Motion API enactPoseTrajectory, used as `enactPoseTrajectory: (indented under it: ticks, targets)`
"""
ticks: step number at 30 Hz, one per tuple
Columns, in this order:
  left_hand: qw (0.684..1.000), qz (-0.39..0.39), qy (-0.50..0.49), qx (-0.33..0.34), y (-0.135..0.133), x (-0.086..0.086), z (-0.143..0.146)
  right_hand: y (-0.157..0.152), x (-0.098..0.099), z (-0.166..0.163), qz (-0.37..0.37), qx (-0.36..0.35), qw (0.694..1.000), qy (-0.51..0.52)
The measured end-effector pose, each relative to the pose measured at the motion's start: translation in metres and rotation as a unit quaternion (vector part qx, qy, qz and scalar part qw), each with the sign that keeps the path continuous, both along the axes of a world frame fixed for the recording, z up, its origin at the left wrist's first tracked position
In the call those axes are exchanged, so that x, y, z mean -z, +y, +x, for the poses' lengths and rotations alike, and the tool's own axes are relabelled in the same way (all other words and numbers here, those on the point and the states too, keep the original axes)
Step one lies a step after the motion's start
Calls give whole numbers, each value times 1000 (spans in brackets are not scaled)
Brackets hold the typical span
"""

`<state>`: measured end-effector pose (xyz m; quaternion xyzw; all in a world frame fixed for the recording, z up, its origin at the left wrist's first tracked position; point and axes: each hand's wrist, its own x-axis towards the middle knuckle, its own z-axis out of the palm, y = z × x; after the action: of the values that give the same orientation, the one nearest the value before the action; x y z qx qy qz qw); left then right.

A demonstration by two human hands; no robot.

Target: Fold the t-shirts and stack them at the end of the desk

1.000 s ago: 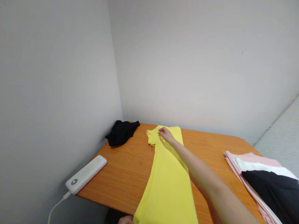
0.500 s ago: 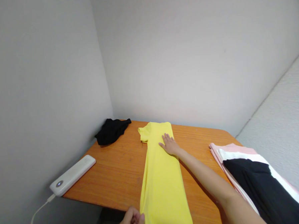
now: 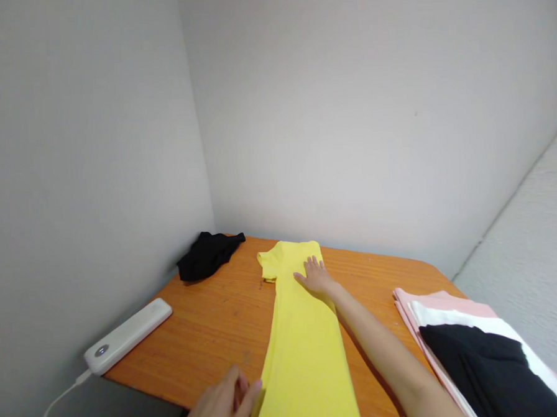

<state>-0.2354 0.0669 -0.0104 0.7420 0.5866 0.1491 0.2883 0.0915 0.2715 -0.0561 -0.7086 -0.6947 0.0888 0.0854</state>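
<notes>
A yellow T-shirt (image 3: pixel 304 350), folded into a long strip with one short sleeve at its far left, lies lengthwise on the wooden table (image 3: pixel 214 330). My right hand (image 3: pixel 316 278) rests flat on its upper part, fingers stretched out and the thumb apart. Down at the near left edge of the shirt, my left hand (image 3: pixel 223 401) has curled fingers, its thumb against the fabric edge. That edge seems pinched, though the fingertips are partly hidden. The shirt's near end runs out of view at the bottom.
A black crumpled garment (image 3: pixel 209 256) lies at the back left. A white power bank (image 3: pixel 129 334) with a cable (image 3: pixel 59 400) sits by the left wall. On the right are folded pink (image 3: pixel 444 299), white (image 3: pixel 456 314) and black clothes (image 3: pixel 482 359). Walls (image 3: pixel 348 118) border the table behind.
My left hand has moved slightly left and up along the shirt's edge. The near left side of the shirt looks smoother. My right hand stays on the upper part; the view has tilted up.
</notes>
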Motion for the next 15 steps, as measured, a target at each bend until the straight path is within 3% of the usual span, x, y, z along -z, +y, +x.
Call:
enactPoseTrajectory:
  ticks: [2, 5, 10, 15]
  targets:
    - [998, 56, 11, -27, 34, -16, 13, 10, -7, -11, 10, -25, 1000, 5]
    - [993, 108, 24, -34, 98, -26, 36, 22, -13, -26, 18, -58, 998, 35]
    - [988, 97, 88, -82, 206, -17, 68, 29, -2, -40, -8, -43, 999, 32]
    - [981, 109, 123, -106, 274, 0, 90, 30, 13, -45, 20, -32, 999, -20]
